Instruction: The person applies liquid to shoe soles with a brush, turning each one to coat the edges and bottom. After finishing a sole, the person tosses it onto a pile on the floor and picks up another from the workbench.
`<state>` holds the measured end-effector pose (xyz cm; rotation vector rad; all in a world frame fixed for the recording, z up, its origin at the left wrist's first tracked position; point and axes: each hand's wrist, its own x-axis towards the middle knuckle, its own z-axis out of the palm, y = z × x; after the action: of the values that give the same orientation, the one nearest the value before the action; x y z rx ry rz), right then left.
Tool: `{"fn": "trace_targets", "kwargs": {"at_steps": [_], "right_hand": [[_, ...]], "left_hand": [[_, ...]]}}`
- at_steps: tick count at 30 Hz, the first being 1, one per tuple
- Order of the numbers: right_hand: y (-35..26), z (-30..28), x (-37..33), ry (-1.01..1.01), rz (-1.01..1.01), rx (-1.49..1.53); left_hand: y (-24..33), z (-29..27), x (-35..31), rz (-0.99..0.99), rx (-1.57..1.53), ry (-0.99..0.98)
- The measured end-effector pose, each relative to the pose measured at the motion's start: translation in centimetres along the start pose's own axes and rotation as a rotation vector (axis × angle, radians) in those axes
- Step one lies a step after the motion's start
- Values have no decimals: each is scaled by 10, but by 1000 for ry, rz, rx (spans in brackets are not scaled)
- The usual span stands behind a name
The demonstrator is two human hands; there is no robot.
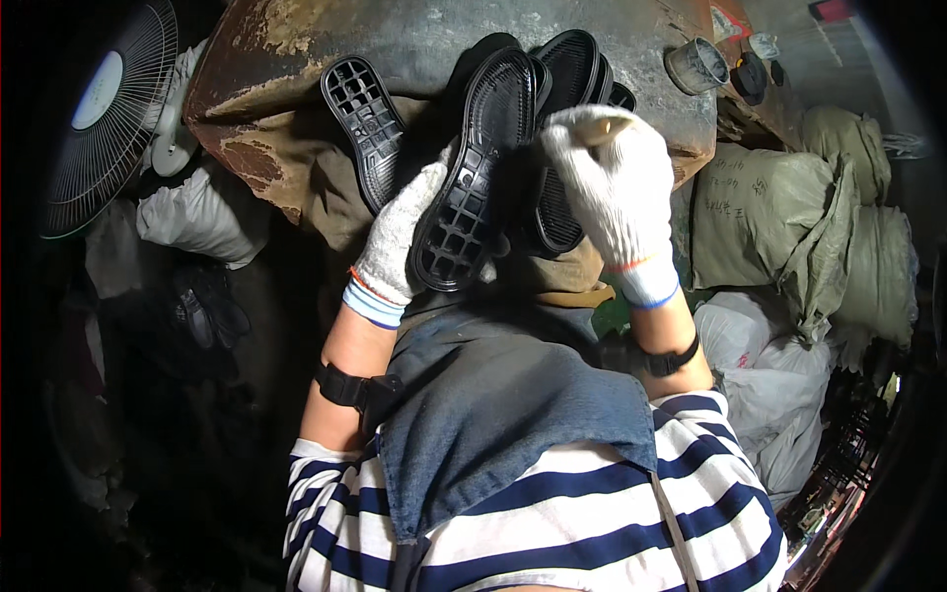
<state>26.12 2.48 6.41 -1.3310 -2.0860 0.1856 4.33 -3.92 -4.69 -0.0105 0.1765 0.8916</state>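
Observation:
My left hand (400,242), in a white knit glove, grips a black shoe sole (473,163) along its left edge. The sole's hollow side faces up, with a grid of square pockets at the near end. My right hand (617,178), also gloved, is closed to the right of that sole. A small tan tip (599,128) shows at its curled fingers; the rest of that thing is hidden. Behind and beneath my hands more black soles (569,64) lie together. Another sole (365,118) with square pockets lies at the left.
A worn, rust-stained work surface (286,44) spreads at the far side, with a grey-smeared can (696,66) near its right edge. A fan (109,99) stands at far left, by a white sack (202,217). Green sacks (760,217) and grey plastic bags (769,385) fill the right.

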Motion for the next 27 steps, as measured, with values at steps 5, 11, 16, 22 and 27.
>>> {"fn": "trace_targets", "kwargs": {"at_steps": [5, 11, 16, 22, 27], "right_hand": [[8, 6, 14, 12, 344, 749], [87, 60, 69, -31, 198, 406], [23, 41, 33, -117, 261, 734], [-23, 30, -8, 2, 216, 876], [-40, 28, -22, -3, 14, 766]], "left_hand": [[4, -7, -5, -68, -64, 35], [11, -7, 9, -159, -76, -99], [12, -9, -2, -110, -68, -84], [3, 3, 10, 83, -114, -198], [14, 40, 25, 321, -58, -124]]}}
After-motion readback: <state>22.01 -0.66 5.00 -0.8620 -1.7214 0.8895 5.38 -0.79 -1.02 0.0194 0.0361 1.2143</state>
